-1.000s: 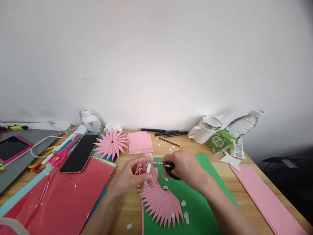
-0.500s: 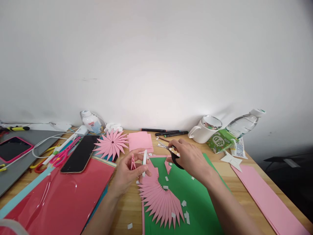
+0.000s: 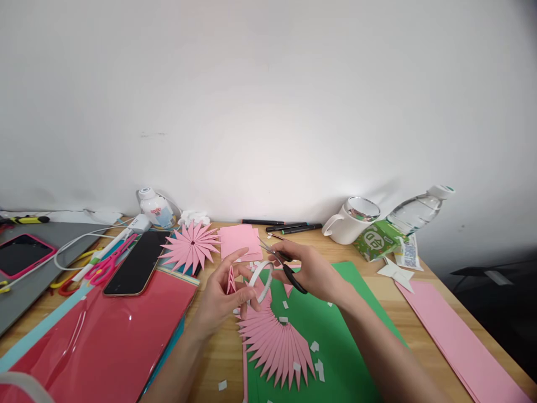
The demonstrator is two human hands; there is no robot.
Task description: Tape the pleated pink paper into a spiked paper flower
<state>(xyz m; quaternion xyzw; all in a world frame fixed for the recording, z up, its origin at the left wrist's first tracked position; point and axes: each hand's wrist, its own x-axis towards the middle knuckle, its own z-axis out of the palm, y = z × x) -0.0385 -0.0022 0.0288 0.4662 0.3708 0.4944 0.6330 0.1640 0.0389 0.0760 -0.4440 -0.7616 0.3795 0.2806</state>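
My left hand holds a roll of white tape at its fingertips, with a small folded pink paper piece tucked between its fingers. In my right hand are black-handled scissors, their blades partly spread and pointing up and left, beyond the tape roll. Below the hands, a fan of folded pink paper lies on a green sheet. Small white scraps are scattered over the fan and sheet.
A pink paper star, pink squares and markers lie toward the wall. Left are a phone, pink scissors and a red folder. Right are a mug, a bottle and pink strips.
The tape roll has turned so its ring opening shows. My right hand has moved left with the scissors, bringing them closer to the tape.
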